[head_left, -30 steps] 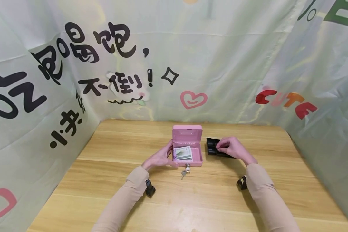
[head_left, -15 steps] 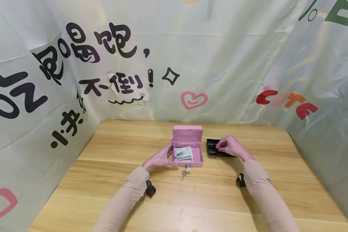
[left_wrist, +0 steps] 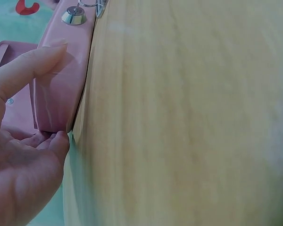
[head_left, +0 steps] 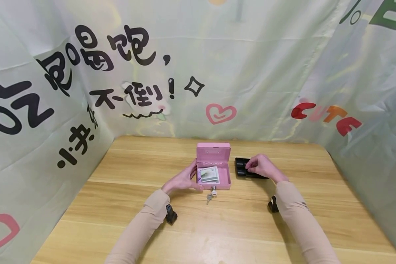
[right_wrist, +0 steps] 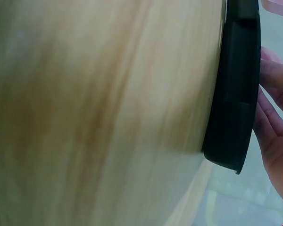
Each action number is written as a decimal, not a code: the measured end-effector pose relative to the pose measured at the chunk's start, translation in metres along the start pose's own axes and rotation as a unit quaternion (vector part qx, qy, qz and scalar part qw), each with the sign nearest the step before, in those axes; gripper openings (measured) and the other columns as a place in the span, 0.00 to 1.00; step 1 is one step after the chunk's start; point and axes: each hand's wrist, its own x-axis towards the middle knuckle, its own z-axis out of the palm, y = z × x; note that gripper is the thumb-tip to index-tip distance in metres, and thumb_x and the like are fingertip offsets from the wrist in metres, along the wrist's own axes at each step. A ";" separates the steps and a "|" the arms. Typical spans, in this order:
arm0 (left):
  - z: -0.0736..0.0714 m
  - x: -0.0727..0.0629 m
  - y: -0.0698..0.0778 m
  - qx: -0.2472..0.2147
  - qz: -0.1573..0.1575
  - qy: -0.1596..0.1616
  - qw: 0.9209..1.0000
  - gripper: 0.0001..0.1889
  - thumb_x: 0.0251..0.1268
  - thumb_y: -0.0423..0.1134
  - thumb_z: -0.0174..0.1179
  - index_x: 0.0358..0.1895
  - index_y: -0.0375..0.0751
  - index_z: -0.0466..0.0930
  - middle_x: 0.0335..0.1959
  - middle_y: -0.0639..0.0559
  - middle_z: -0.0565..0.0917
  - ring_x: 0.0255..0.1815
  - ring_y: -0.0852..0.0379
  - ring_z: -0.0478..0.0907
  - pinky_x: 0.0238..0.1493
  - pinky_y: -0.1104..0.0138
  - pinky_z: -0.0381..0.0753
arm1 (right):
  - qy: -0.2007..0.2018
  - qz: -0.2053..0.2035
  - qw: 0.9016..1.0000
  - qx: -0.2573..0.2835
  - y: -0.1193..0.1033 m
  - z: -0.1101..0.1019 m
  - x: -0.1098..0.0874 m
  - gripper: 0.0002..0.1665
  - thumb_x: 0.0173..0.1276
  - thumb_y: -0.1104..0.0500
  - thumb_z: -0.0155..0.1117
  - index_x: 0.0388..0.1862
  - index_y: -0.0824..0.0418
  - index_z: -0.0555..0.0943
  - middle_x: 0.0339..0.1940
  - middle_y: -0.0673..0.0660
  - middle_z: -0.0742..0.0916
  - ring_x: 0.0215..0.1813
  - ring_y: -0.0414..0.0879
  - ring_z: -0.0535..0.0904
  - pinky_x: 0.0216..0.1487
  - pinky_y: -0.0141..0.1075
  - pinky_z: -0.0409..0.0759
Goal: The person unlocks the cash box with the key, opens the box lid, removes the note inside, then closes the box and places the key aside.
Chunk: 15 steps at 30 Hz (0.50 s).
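Note:
A pink cash box (head_left: 224, 176) stands on the table with its lid raised, and several banknotes (head_left: 208, 174) lie in its left part. My left hand (head_left: 182, 178) holds the box at its left side, the thumb on the front wall and the fingers round the corner (left_wrist: 28, 165). To the right of the box lies a black coin tray (head_left: 240, 167) with compartments. My right hand (head_left: 264, 167) reaches over it with bent fingers, the tips down inside. In the right wrist view the tray wall (right_wrist: 236, 94) hides those fingertips; I cannot tell whether they pinch anything.
A small key (head_left: 209, 198) hangs on a ring from the lock (left_wrist: 74, 15) at the box's front. The wooden table (head_left: 217, 227) ends at a printed curtain (head_left: 257, 73) behind, with curtain walls on both sides.
My right wrist and forearm have shifted slightly left, while the fingertips stay in the coin tray. My left hand and the cash box keep their places.

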 end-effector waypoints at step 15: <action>-0.001 0.001 -0.003 -0.002 0.002 -0.001 1.000 0.67 0.45 0.20 0.72 0.82 0.42 0.31 0.84 0.40 0.44 0.85 0.40 0.43 0.86 0.52 0.44 | -0.004 0.020 1.000 -0.005 -0.002 -0.001 -0.001 0.04 0.60 0.71 0.70 0.35 0.68 0.87 0.32 0.62 0.91 0.34 0.44 0.85 0.38 0.32 0.86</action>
